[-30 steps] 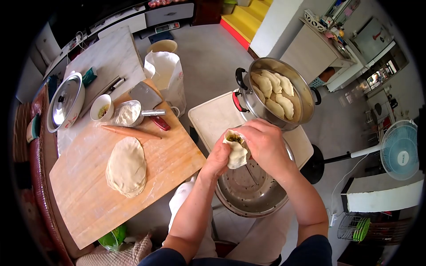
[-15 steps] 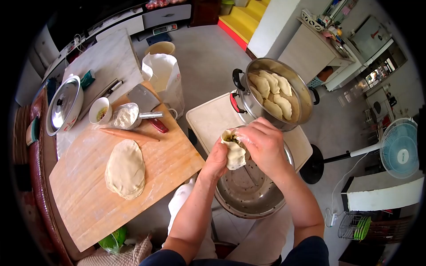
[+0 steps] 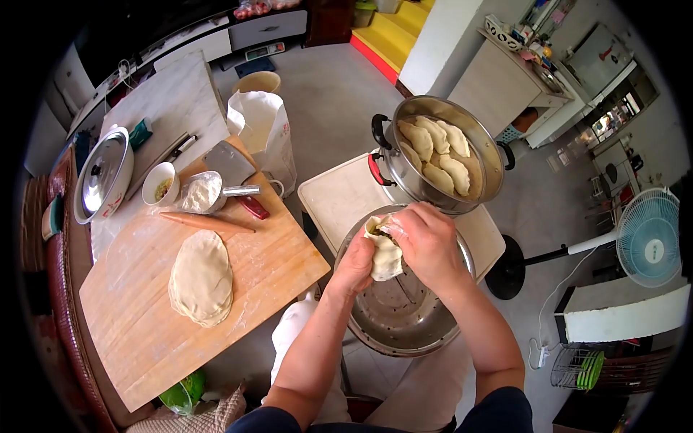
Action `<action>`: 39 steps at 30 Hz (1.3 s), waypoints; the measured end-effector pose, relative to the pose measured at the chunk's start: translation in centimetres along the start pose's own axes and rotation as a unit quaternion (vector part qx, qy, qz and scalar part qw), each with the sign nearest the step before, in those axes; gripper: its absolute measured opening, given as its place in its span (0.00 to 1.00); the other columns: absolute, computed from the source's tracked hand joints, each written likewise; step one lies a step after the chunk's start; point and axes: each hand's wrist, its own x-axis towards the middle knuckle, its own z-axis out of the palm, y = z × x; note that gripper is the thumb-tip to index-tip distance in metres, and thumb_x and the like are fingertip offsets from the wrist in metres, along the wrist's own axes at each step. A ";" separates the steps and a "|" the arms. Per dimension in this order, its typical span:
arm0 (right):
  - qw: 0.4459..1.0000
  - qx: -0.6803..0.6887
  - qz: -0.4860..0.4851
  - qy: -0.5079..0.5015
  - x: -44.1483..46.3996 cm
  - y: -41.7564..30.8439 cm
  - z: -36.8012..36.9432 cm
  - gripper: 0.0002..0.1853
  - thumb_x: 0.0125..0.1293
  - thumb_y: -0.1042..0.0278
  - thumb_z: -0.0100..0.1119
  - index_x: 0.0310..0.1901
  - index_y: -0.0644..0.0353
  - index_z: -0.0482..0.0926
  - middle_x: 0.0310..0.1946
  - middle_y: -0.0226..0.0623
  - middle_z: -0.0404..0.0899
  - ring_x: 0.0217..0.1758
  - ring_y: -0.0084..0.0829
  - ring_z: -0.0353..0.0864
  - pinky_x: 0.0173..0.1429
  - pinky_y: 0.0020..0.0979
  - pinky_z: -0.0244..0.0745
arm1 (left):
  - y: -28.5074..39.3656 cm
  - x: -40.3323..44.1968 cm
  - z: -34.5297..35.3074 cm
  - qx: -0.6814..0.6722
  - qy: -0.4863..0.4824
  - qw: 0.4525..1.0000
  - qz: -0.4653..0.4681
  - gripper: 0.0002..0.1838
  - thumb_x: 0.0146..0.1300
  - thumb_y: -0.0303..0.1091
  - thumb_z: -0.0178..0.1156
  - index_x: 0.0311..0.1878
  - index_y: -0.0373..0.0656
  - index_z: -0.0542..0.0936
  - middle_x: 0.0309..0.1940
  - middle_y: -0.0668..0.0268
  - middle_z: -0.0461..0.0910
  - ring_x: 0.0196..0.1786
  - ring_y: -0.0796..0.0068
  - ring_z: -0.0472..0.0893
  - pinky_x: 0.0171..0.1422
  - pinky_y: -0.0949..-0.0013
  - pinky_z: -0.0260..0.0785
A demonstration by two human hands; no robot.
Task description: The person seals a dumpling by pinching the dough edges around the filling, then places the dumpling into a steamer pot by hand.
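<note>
A half-folded dumpling (image 3: 386,258) with dark green filling showing at its upper end is held above a steel bowl (image 3: 404,333). My left hand (image 3: 354,264) is closed around its left side. The fingers of my right hand (image 3: 427,242) pinch the dough edge near the opening. Dark bits of filling and a thin utensil lie in the bowl, whose far part is hidden behind my hands. Just beyond stands a steamer pot (image 3: 498,180) with several folded dumplings (image 3: 453,172) in it. On the wooden board (image 3: 137,317) to the left rests a stack of dough wrappers (image 3: 201,278).
The board also carries a rolling pin (image 3: 208,222), a flour scoop (image 3: 201,193), a cleaver (image 3: 229,163) and a small white bowl (image 3: 160,184). A lidded basin (image 3: 104,175) stands farther left. A white bag (image 3: 261,133) is behind the board; a fan (image 3: 653,245) stands right.
My right fingers have shifted slightly along the dumpling's edge, and its opening looks a little narrower. The whole view has moved slightly; both hands keep hold of the dumpling.
</note>
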 end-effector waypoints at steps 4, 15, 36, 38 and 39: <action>1.000 -0.023 -0.006 -0.014 0.0 0.1 -0.1 0.06 0.55 0.80 0.68 0.32 0.64 0.78 0.30 0.40 0.78 0.34 0.45 0.79 0.38 0.42 0.75 | -0.1 0.1 -0.3 -0.008 -0.014 1.000 0.002 0.47 0.59 0.71 0.62 0.69 0.43 0.66 0.58 0.66 0.76 0.59 0.76 0.78 0.61 0.66 0.76; 0.996 0.090 0.001 -0.022 -0.5 0.9 -1.3 0.13 0.57 0.85 0.61 0.44 0.65 0.84 0.33 0.40 0.81 0.36 0.42 0.82 0.40 0.38 0.78 | 0.4 0.1 0.1 0.008 -0.028 1.000 0.005 0.45 0.62 0.69 0.61 0.69 0.43 0.66 0.57 0.65 0.76 0.58 0.72 0.79 0.59 0.62 0.79; 0.995 0.066 0.029 -0.068 -2.6 1.9 -4.1 0.09 0.61 0.86 0.61 0.42 0.68 0.82 0.36 0.43 0.81 0.34 0.39 0.83 0.37 0.35 0.79 | -2.2 0.7 1.5 0.019 -0.068 0.997 -0.044 0.41 0.64 0.69 0.60 0.66 0.45 0.68 0.55 0.63 0.79 0.55 0.70 0.82 0.57 0.58 0.81; 0.994 0.065 0.056 -0.070 -2.7 1.6 -4.3 0.08 0.60 0.86 0.62 0.41 0.67 0.83 0.34 0.42 0.81 0.33 0.38 0.83 0.36 0.35 0.78 | -2.7 0.6 1.6 0.017 -0.069 0.996 -0.047 0.40 0.64 0.68 0.60 0.66 0.45 0.68 0.55 0.63 0.79 0.54 0.70 0.83 0.56 0.59 0.82; 0.993 0.065 0.069 -0.070 -2.7 1.4 -4.4 0.08 0.60 0.85 0.62 0.40 0.67 0.83 0.34 0.41 0.81 0.33 0.37 0.83 0.36 0.35 0.78 | -2.8 0.6 1.5 0.016 -0.070 0.996 -0.051 0.40 0.65 0.68 0.60 0.66 0.45 0.68 0.55 0.64 0.79 0.54 0.70 0.83 0.56 0.59 0.82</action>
